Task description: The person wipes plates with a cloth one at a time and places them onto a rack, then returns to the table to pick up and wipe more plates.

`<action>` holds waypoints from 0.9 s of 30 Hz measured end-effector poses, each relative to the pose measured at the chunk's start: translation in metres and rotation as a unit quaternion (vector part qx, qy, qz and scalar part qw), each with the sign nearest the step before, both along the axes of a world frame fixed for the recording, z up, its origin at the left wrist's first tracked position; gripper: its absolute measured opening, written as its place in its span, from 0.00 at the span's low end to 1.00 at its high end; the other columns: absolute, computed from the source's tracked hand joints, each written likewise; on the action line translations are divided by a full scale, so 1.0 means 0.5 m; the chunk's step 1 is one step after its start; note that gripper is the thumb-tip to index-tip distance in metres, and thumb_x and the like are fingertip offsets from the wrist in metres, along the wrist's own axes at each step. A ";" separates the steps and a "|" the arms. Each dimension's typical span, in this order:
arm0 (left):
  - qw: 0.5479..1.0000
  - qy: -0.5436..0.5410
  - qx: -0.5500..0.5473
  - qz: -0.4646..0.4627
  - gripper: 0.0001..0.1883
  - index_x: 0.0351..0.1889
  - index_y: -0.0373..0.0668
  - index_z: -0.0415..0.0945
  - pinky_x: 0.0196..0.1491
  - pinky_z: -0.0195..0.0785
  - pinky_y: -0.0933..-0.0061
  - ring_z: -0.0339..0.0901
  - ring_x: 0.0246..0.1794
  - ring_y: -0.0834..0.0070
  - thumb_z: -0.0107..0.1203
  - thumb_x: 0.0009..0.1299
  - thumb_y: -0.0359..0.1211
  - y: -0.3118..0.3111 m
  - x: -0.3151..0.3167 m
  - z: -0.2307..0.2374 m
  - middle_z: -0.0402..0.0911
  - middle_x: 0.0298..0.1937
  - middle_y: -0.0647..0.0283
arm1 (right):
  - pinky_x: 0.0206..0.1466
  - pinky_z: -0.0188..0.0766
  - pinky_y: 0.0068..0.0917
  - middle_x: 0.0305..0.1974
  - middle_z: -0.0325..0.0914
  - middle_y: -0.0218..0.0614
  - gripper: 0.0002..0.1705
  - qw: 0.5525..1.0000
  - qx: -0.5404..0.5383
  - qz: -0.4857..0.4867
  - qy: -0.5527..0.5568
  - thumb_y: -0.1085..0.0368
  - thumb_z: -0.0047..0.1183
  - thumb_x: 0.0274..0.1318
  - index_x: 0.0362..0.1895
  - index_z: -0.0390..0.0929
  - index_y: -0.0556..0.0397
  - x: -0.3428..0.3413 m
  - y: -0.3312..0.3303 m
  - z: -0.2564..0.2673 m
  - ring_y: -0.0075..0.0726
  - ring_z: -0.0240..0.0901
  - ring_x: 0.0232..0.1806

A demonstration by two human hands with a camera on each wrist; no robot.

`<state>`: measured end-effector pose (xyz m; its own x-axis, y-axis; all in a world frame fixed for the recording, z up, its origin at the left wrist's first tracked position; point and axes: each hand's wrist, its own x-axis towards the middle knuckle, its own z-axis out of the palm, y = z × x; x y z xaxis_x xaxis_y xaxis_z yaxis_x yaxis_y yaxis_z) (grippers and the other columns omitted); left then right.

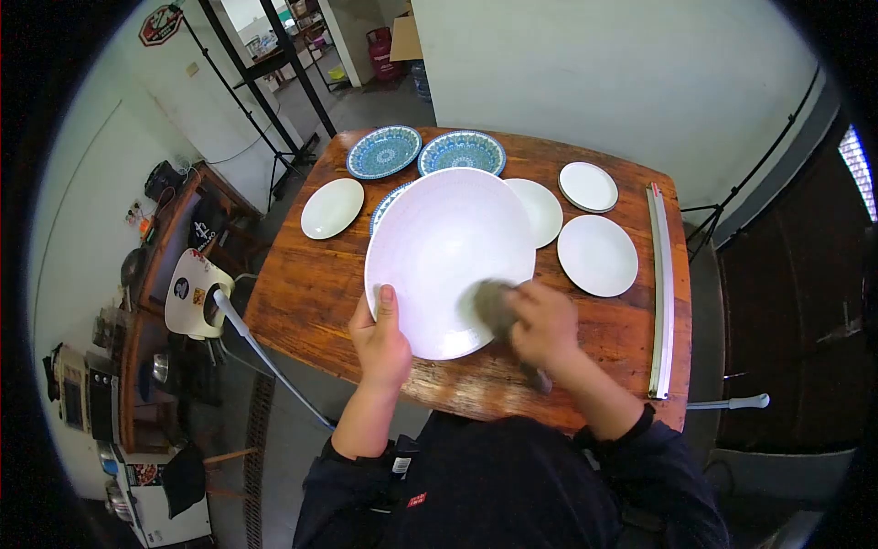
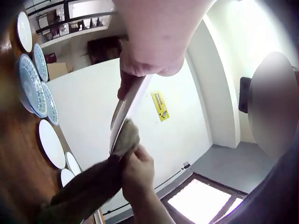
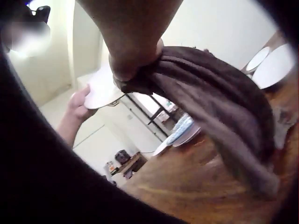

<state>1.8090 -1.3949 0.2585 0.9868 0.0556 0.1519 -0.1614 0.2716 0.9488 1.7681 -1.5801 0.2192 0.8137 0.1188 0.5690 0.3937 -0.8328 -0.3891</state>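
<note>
A large white plate [image 1: 444, 247] is held up over the near part of the wooden table, tilted so its broad face shows in the head view. My left hand [image 1: 382, 346] grips its lower left rim, thumb lying on the face. With my right hand [image 1: 547, 325] I hold a grey-brown cloth [image 1: 494, 307] at the plate's lower right. Motion blurs the cloth there. In the right wrist view the loose length of the cloth [image 3: 219, 107] hangs down toward the tabletop. Seen edge-on in the left wrist view, the plate [image 2: 127, 107] has the bunched cloth [image 2: 127, 137] against it.
On the wooden table [image 1: 302, 297], two blue patterned dishes [image 1: 384, 152] stand at the back. A white plate [image 1: 333, 209] lies at left; white plates [image 1: 597, 256] lie at right. A long pale metal bar [image 1: 660, 293] runs along the right edge. A white chair [image 1: 194, 293] stands left.
</note>
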 end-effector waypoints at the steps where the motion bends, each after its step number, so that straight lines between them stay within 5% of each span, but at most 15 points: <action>1: 1.000 -0.001 -0.004 0.013 0.18 0.41 0.31 0.67 0.42 0.60 0.78 0.67 0.39 0.79 0.44 0.64 0.39 -0.013 0.000 -0.007 0.71 0.39 0.59 | 0.22 0.61 0.32 0.24 0.64 0.33 0.19 1.000 -0.010 0.026 0.004 0.69 0.46 0.25 0.32 0.72 0.47 -0.006 0.029 0.012 0.37 0.64 0.21; 4: 0.999 0.012 -0.020 0.038 0.18 0.41 0.31 0.67 0.41 0.60 0.78 0.67 0.38 0.79 0.44 0.64 0.39 -0.025 -0.006 0.004 0.72 0.38 0.59 | 0.18 0.59 0.32 0.21 0.65 0.33 0.19 0.994 0.030 0.097 -0.033 0.70 0.45 0.22 0.30 0.72 0.49 -0.039 0.081 0.035 0.38 0.64 0.20; 7: 0.999 -0.008 -0.024 0.032 0.18 0.40 0.31 0.67 0.40 0.60 0.79 0.67 0.36 0.80 0.44 0.64 0.40 -0.009 -0.008 0.009 0.72 0.37 0.61 | 0.18 0.60 0.32 0.21 0.65 0.32 0.20 0.999 -0.040 0.031 -0.005 0.70 0.46 0.22 0.31 0.72 0.49 -0.029 0.023 0.020 0.38 0.64 0.20; 13: 0.997 -0.007 0.075 -0.005 0.16 0.37 0.33 0.69 0.36 0.60 0.81 0.66 0.33 0.83 0.43 0.64 0.39 0.009 -0.039 0.007 0.73 0.33 0.62 | 0.20 0.59 0.29 0.24 0.64 0.30 0.22 0.985 -0.044 -0.148 -0.076 0.68 0.46 0.26 0.36 0.72 0.46 0.040 -0.061 0.034 0.34 0.64 0.21; 17: 0.992 0.036 0.105 -0.050 0.15 0.36 0.33 0.70 0.34 0.60 0.81 0.65 0.32 0.84 0.43 0.64 0.39 -0.004 -0.045 -0.034 0.73 0.32 0.64 | 0.21 0.59 0.30 0.25 0.63 0.34 0.21 0.976 0.013 -0.177 -0.123 0.69 0.45 0.28 0.37 0.71 0.49 0.089 -0.035 0.088 0.36 0.63 0.23; 21: 0.997 0.036 0.028 -0.057 0.16 0.35 0.33 0.70 0.36 0.60 0.81 0.66 0.32 0.83 0.43 0.65 0.39 -0.036 -0.040 -0.033 0.73 0.32 0.64 | 0.26 0.60 0.30 0.27 0.63 0.35 0.23 0.990 -0.017 -0.076 -0.114 0.67 0.46 0.28 0.39 0.69 0.48 0.077 0.080 0.071 0.36 0.63 0.26; 24: 0.997 0.007 -0.002 -0.080 0.17 0.44 0.34 0.66 0.44 0.59 0.77 0.67 0.41 0.76 0.41 0.65 0.37 -0.019 -0.029 -0.034 0.71 0.41 0.61 | 0.25 0.61 0.32 0.27 0.64 0.34 0.19 0.992 0.043 0.056 -0.108 0.68 0.45 0.27 0.34 0.70 0.52 0.049 0.109 0.051 0.38 0.63 0.23; 27: 0.998 0.034 0.016 -0.056 0.16 0.40 0.33 0.67 0.40 0.60 0.78 0.67 0.36 0.79 0.41 0.65 0.38 -0.006 -0.038 -0.022 0.72 0.37 0.62 | 0.22 0.59 0.29 0.25 0.63 0.32 0.21 0.990 -0.069 0.019 -0.125 0.66 0.47 0.29 0.37 0.70 0.51 0.047 0.039 0.021 0.34 0.63 0.22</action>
<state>1.7901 -1.3979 0.2473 0.9946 -0.0592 0.0848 -0.0671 0.2546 0.9647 1.7917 -1.5608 0.2297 0.6426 0.2364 0.7288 0.4950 -0.8541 -0.1594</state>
